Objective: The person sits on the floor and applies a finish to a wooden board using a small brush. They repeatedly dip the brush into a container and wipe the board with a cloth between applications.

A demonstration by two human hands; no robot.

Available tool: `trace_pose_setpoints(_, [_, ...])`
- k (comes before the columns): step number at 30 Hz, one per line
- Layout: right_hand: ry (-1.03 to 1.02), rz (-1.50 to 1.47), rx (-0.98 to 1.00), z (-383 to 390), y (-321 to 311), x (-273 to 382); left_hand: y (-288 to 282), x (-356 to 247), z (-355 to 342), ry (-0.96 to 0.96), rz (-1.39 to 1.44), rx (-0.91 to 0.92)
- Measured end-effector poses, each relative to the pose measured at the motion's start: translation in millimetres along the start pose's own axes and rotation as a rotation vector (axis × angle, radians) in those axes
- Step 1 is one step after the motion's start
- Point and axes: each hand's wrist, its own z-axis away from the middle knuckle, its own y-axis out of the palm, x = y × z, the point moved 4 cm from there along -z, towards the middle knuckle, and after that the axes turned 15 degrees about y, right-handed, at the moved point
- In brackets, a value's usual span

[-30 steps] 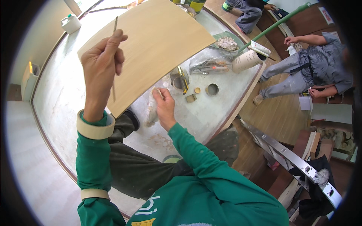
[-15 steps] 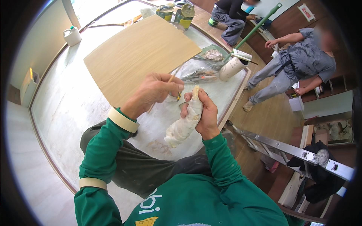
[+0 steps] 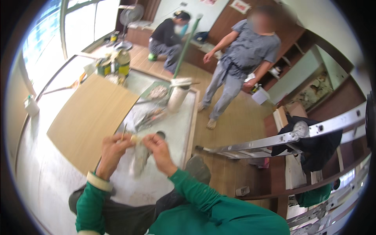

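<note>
My left hand [image 3: 112,150] pinches a thin brush [image 3: 123,133] by its handle, the handle pointing up. My right hand [image 3: 158,149] grips a dirty whitish rag [image 3: 139,158] that hangs between the two hands. Both hands meet in front of me, close together, at the brush tip. Just beyond them lies a large light wooden board [image 3: 90,115] on a paint-stained floor sheet [image 3: 178,125]. My green sleeves come in from the lower edge.
Small tins [image 3: 158,135] and a white roll [image 3: 177,98] sit on the sheet, larger cans [image 3: 115,64] behind the board. A person in grey [image 3: 239,58] stands on the wooden floor, another [image 3: 168,37] crouches farther back. An aluminium ladder [image 3: 282,137] lies at the right.
The view has tilted up, showing more of the room. My hands stay together on the brush and rag; a second ago the left held the brush up over the board.
</note>
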Motion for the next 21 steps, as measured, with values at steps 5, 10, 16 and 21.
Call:
trace_pose_setpoints(5, [-0.177, -0.010, 0.022, 4, -10, 18, -5, 1, -4, 0.156, 0.048, -0.011])
trace_pose_setpoints(10, [-0.262, 0.324, 0.013, 20, 12, 51, -18, 0, -8, 0.082, 0.253, -0.090])
trace_pose_setpoints(16, [-1.114, 1.377, 0.205, 46, 28, 114, -48, 2, -12, 0.117, 0.249, -0.228])
trace_pose_setpoints(21, [-0.870, 0.224, 0.414, 23, 7, 170, -65, -3, -15, 0.145, 0.194, -0.284])
